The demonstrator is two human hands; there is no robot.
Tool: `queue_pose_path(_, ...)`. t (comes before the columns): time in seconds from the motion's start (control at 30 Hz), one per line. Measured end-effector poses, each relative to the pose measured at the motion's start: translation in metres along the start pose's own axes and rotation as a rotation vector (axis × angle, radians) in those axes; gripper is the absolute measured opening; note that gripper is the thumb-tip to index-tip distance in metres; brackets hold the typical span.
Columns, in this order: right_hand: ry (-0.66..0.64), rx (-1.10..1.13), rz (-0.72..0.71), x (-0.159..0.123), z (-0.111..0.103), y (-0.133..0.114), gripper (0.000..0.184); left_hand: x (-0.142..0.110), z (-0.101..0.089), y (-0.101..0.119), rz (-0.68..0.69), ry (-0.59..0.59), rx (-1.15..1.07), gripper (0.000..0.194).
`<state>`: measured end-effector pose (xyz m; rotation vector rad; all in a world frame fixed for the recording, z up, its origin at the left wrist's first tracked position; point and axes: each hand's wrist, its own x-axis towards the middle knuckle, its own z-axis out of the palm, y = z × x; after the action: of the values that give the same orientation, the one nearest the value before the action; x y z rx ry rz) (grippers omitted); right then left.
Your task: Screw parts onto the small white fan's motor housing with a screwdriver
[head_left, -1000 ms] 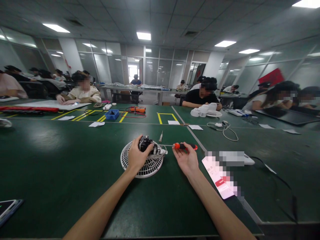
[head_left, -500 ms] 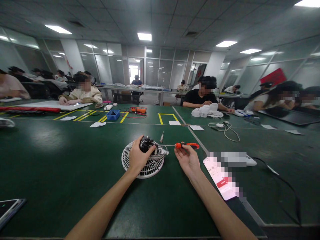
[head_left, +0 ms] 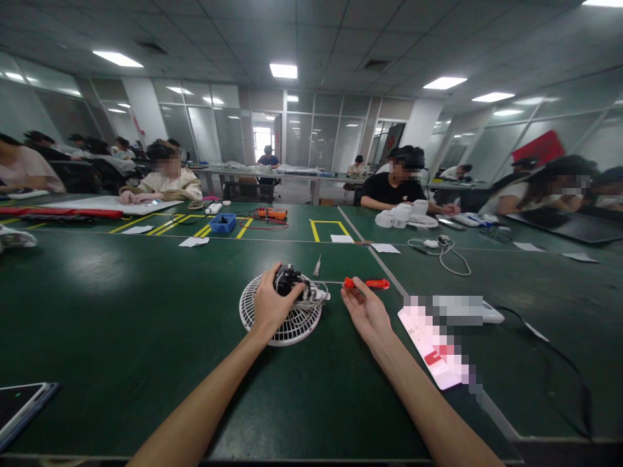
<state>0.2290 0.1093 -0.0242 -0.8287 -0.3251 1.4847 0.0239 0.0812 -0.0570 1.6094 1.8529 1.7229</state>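
A round white fan grille [head_left: 295,333] lies on the green table with a black fan motor [head_left: 288,280] and a bundle of pale wire on top. My left hand [head_left: 272,301] wraps round the motor, thumb on its right side. My right hand [head_left: 368,306] holds a red-handled screwdriver [head_left: 377,284] level, between thumb and fingers. Its shaft points left toward the motor; the tip is lost among the wires and white parts, so contact cannot be told. Just behind lies a small clear-handled screwdriver [head_left: 317,267].
A phone with a pink screen [head_left: 431,350] lies right of my right arm, near a white device [head_left: 491,315] with a black cord. Further back are a blue bin [head_left: 222,224], an orange multimeter [head_left: 271,213] and white fan parts [head_left: 400,215]. Another phone [head_left: 24,405] is at front left. Co-workers sit beyond.
The view has shifted slightly. The red screwdriver's handle has turned a little in my right hand. My left hand keeps its hold on the motor.
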Motion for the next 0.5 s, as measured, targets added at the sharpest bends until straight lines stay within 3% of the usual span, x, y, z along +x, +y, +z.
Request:
queue_pose_path(0.33, 0.006, -0.020, -0.001, 0.0002, -0.0011, 0.0055, 0.019, -0.0002, -0.0011, 0.0040, -0.009, -0.015, 0.022, 0.072)
queue_pose_path(0.5, -0.010, 0.009, -0.082, -0.0024, 0.0000, 0.0048, 0.023, -0.0004, -0.0009, 0.0031, -0.005, -0.006, 0.020, 0.071)
